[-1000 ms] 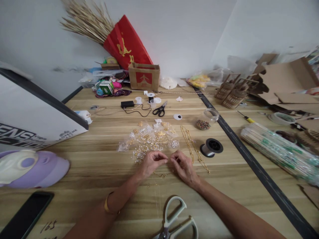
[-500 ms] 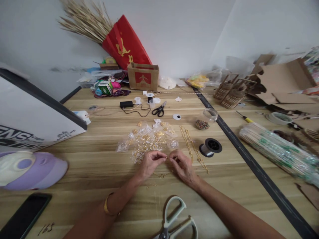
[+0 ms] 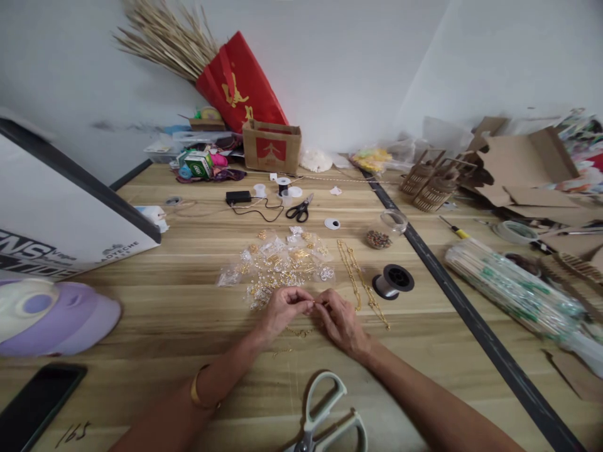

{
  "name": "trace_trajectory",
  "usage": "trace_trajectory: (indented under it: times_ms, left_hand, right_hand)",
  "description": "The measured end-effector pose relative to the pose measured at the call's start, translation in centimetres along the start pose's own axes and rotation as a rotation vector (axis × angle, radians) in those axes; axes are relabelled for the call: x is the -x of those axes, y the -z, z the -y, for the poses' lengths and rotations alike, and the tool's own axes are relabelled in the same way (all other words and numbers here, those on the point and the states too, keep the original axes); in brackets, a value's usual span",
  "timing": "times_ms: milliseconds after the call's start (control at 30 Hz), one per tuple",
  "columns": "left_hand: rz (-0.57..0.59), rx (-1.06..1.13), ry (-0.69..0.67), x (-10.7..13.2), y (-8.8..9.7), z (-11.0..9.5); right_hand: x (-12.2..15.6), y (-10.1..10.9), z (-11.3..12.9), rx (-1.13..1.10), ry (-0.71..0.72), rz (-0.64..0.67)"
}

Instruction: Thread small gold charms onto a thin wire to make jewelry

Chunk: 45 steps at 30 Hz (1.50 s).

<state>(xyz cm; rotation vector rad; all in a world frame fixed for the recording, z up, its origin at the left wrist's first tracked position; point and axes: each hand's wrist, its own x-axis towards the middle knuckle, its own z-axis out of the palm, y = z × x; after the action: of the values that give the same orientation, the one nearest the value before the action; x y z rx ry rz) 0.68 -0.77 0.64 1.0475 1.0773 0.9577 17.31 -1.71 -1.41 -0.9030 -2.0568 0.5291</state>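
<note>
My left hand (image 3: 285, 311) and my right hand (image 3: 340, 319) meet fingertip to fingertip over the middle of the table. Both are closed in a pinch, and what they hold is too small to make out. Just below the fingers a thin gold chain (image 3: 300, 333) lies on the wood, with a shorter chain piece (image 3: 282, 351) beneath it. Beyond my left hand spreads a pile of gold and clear jewelry findings (image 3: 277, 270), partly in small plastic bags. To the right of my right hand are a long gold chain (image 3: 351, 270) and a spool of clear line (image 3: 392, 282).
Large pale-handled scissors (image 3: 325, 402) lie near the front edge. Further back are black scissors (image 3: 300, 208) and a clear jar of beads (image 3: 379, 238). A purple cap (image 3: 80, 317) and a phone (image 3: 40, 402) sit left; wrapped sticks (image 3: 509, 289) lie right.
The view has shifted slightly, so the table things sit a little further left. My hands stay pinched together, with the fingertips drawn closer to each other.
</note>
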Motion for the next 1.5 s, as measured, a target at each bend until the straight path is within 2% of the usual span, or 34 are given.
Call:
trace_trajectory:
  times_ms: [233,567,700,1200,1500]
  left_hand:
    - [-0.012,-0.049,-0.022,0.0,0.4,-0.5]
    - [0.032,0.083,0.001,-0.2,0.9,-0.2]
    - [0.058,0.133,0.017,-0.4,1.1,0.0]
    - [0.088,0.078,-0.028,-0.3,1.1,0.3]
    - [0.064,0.146,-0.021,-0.5,1.3,0.5]
  right_hand:
    - [0.2,-0.2,-0.6,-0.038,-0.150,-0.075]
    - [-0.1,-0.1,-0.4,-0.109,-0.208,-0.121]
    - [-0.1,0.0,-0.1,-0.137,-0.193,-0.115]
    - [0.0,0.0,0.1,-0.220,-0.168,-0.085]
    - [-0.2,0.2,0.4,-0.203,-0.174,-0.075]
